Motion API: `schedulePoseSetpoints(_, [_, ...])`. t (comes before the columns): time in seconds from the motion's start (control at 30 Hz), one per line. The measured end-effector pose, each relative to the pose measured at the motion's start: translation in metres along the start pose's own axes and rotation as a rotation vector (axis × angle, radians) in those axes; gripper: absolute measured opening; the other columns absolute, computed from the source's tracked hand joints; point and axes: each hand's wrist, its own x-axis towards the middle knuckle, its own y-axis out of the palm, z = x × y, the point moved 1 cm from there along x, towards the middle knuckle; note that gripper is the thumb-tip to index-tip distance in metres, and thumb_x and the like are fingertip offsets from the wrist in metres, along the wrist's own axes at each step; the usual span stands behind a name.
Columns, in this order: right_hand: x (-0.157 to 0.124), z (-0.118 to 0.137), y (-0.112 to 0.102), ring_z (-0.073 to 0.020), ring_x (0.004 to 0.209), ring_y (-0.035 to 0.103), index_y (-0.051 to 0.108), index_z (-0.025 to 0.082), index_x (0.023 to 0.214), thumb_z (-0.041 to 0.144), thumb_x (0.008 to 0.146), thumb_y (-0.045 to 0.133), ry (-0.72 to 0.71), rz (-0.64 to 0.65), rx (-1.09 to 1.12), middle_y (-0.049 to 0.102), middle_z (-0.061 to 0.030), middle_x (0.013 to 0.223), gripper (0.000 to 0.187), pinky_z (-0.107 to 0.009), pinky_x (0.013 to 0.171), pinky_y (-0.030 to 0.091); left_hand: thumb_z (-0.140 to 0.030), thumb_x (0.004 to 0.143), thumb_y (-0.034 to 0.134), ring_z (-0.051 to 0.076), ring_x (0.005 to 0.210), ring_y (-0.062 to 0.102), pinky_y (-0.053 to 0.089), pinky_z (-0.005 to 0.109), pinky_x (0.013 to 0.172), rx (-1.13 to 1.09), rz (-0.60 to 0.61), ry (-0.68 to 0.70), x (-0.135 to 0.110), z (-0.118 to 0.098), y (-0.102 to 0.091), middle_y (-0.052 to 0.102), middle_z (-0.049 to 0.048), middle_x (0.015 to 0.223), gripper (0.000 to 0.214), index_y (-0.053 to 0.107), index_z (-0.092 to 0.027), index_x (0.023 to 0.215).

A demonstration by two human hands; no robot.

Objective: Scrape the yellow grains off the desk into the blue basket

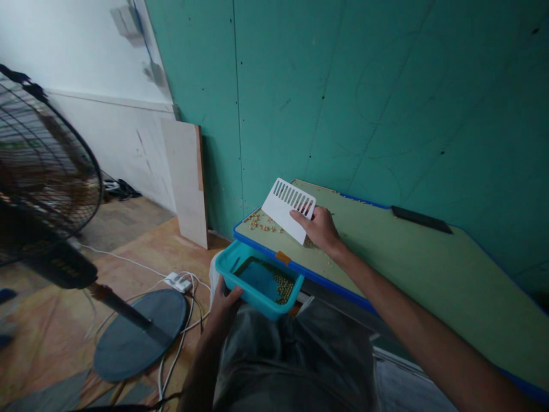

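My right hand (321, 229) grips a flat white plastic scraper (285, 213) by its slotted end, tilted low over the table. Small round tan beans (259, 222) lie scattered at the table's left end, on the far side of the scraper, and a few more sit under its near corner. Below the table's front edge, my left hand (225, 300) clasps the near left rim of a turquoise plastic tub (261, 306). Inside the tub, more beans (283, 288) are gathered at the right end. The fingers beneath the tub are partly hidden.
The pale green table (398, 269) has a blue edge with orange tape (282, 258) on it. A dark strip (420, 219) lies at its back. On the left stand a fan (60, 257), a power strip (178, 282) with cables and a leaning board (186, 183). A green wall rises behind.
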Motion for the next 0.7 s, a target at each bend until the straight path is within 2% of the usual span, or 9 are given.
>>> schedulePoseSetpoints(0.27, [-0.0009, 0.0011, 0.0006, -0.0218, 0.071, 0.072, 0.079, 0.012, 0.082, 0.047, 0.088, 0.072, -0.028, 0.026, -0.023, 0.079, -0.0121, 0.077, 0.036, -0.027, 0.058, 0.047, -0.041, 0.06, 0.101, 0.038, 0.109, 0.079, 0.067, 0.049, 0.089, 0.005, -0.038, -0.01, -0.0009, -0.0004, 0.0013, 0.078, 0.0164, 0.128, 0.093, 0.061, -0.023, 0.143])
schedulePoseSetpoints(0.47, [-0.0021, -0.001, 0.0042, -0.023, 0.073, 0.073, 0.079, 0.013, 0.083, 0.049, 0.089, 0.07, -0.03, 0.038, -0.004, 0.079, -0.0126, 0.08, 0.038, -0.028, 0.059, 0.049, -0.043, 0.064, 0.099, 0.038, 0.113, 0.077, 0.067, 0.044, 0.088, 0.021, -0.004, 0.001, 0.0002, 0.0003, -0.0001, 0.076, 0.0168, 0.133, 0.088, 0.062, -0.023, 0.14])
schedulePoseSetpoints(0.7, [-0.0033, -0.0008, 0.0068, -0.0231, 0.074, 0.073, 0.081, 0.012, 0.089, 0.051, 0.09, 0.069, -0.039, 0.068, 0.011, 0.08, -0.0128, 0.082, 0.041, -0.029, 0.059, 0.051, -0.041, 0.065, 0.1, 0.034, 0.105, 0.079, 0.067, 0.043, 0.086, 0.023, -0.008, -0.017, -0.0003, 0.001, -0.0026, 0.079, 0.0156, 0.125, 0.085, 0.063, -0.021, 0.139])
